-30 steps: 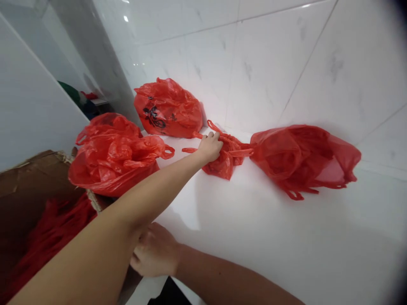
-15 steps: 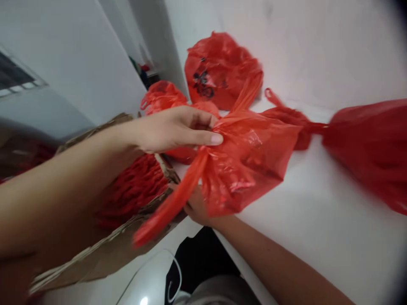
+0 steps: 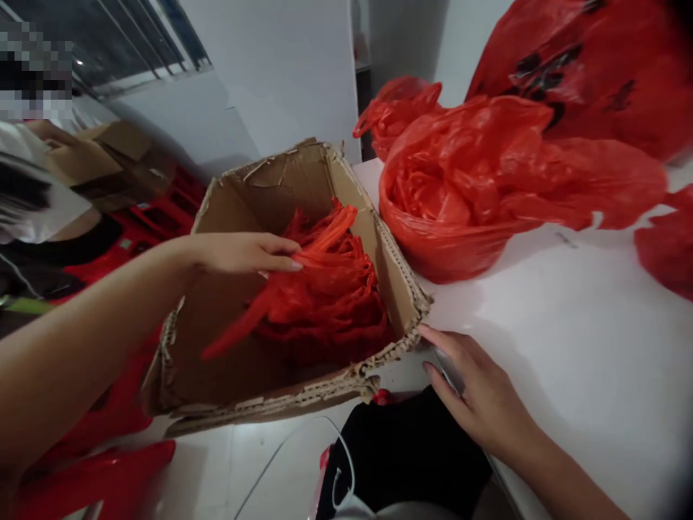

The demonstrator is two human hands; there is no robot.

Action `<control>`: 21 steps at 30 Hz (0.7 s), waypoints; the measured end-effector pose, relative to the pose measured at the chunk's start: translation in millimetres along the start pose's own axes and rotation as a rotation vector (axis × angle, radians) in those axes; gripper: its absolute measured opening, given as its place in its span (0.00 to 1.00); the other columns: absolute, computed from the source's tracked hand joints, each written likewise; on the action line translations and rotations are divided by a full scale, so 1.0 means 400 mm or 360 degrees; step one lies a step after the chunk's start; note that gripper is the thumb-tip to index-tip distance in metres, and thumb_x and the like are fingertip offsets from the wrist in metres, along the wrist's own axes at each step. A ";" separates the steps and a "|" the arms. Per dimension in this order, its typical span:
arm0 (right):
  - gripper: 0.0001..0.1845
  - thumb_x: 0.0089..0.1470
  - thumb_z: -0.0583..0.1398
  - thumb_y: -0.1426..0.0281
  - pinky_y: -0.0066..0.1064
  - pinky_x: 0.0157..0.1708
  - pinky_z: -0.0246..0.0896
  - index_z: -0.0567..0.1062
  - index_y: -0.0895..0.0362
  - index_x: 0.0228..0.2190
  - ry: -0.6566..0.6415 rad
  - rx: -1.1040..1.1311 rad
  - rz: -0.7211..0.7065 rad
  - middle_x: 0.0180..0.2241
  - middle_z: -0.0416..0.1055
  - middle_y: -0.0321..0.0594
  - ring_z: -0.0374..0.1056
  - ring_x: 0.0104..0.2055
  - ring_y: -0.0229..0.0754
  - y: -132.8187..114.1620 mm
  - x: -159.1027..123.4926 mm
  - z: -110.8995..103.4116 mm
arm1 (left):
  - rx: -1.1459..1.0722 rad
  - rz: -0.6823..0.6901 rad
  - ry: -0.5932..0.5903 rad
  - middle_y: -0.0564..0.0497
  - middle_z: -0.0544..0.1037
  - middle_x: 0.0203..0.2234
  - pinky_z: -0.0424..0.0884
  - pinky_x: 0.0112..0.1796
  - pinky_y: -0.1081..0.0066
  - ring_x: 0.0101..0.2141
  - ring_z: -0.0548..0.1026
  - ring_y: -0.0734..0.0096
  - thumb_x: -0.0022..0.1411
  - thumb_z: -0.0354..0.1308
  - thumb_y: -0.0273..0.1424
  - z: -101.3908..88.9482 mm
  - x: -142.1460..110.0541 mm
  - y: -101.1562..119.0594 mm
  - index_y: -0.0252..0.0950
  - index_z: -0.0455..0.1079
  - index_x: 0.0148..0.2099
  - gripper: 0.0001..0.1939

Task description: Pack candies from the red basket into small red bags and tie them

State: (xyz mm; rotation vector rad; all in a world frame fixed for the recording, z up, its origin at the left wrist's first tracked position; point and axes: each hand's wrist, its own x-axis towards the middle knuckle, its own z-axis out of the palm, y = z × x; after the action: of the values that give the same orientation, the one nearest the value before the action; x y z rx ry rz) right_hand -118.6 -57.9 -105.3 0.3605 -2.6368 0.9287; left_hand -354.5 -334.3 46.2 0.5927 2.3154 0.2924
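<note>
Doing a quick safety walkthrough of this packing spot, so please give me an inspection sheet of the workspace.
surface: white counter, cardboard box at its edge.
job's things: cardboard box holding bundled red plastic bags; bulging red bag and printed red bag on the counter.
clutter: black garment by the box.
hands: left hand over the bundle; right hand on the counter edge.
cables: thin white cord on the garment.
surroundings: red crates, barred window, person at left.

Bare forearms (image 3: 92, 325) above a black garment (image 3: 406, 455).
</note>
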 end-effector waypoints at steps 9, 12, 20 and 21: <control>0.29 0.58 0.56 0.76 0.35 0.49 0.63 0.59 0.52 0.60 -0.0003 0.0076 -0.0062 0.49 0.69 0.43 0.64 0.51 0.44 0.014 0.005 0.002 | -0.0063 -0.0264 -0.1285 0.46 0.78 0.39 0.76 0.32 0.65 0.35 0.76 0.63 0.60 0.58 0.40 0.284 0.238 -0.160 0.34 0.73 0.48 0.18; 0.30 0.58 0.56 0.77 0.35 0.49 0.63 0.60 0.53 0.60 -0.0003 0.0135 -0.0068 0.49 0.68 0.43 0.64 0.52 0.44 0.013 0.006 0.001 | 0.0083 -0.0282 -0.1339 0.45 0.75 0.43 0.75 0.38 0.61 0.39 0.76 0.65 0.64 0.57 0.36 0.407 0.280 -0.190 0.32 0.69 0.50 0.15; 0.30 0.58 0.55 0.79 0.38 0.48 0.64 0.59 0.53 0.60 -0.0010 0.0182 -0.0074 0.47 0.69 0.44 0.63 0.51 0.44 0.005 0.008 -0.003 | 0.0324 -0.0142 -0.1235 0.46 0.74 0.46 0.74 0.42 0.58 0.43 0.75 0.61 0.64 0.57 0.35 0.502 0.311 -0.229 0.32 0.69 0.51 0.16; 0.30 0.58 0.55 0.79 0.38 0.48 0.64 0.59 0.53 0.60 -0.0008 0.0192 -0.0068 0.47 0.69 0.45 0.63 0.51 0.44 0.005 0.009 -0.003 | 0.0347 -0.0139 -0.1183 0.46 0.74 0.46 0.74 0.42 0.59 0.42 0.75 0.62 0.64 0.57 0.35 0.484 0.315 -0.235 0.32 0.69 0.51 0.16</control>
State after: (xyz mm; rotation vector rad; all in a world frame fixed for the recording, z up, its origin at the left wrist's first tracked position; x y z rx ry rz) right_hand -122.2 -56.1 -104.2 0.4467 -2.5736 1.0770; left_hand -331.2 -346.4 -201.9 0.5791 1.6489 -0.2034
